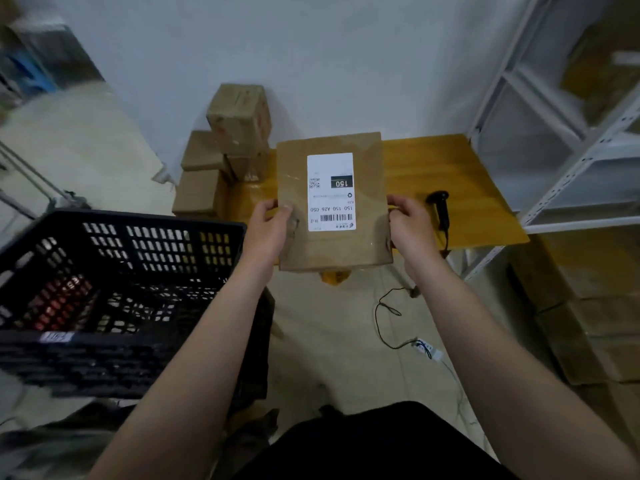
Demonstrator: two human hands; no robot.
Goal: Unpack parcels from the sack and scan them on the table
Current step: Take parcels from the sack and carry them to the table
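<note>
- The person holds a flat brown parcel (367, 168) by its two sides, over the near edge of the yellow table (450, 174).
- The left hand (268, 225) grips the parcel's left edge with the thumb on top; the right hand (412, 223) pinches the right edge.
- A white label (330, 192) with a barcode faces up.
- A black scanner (440, 207) lies on the table just right of the parcel.
- Brown boxes (228, 147) are stacked at the table's left end.
- A black slatted crate (114, 271) stands to the left; something red (59, 299) shows through its slats, and I cannot tell whether it is inside.
</note>
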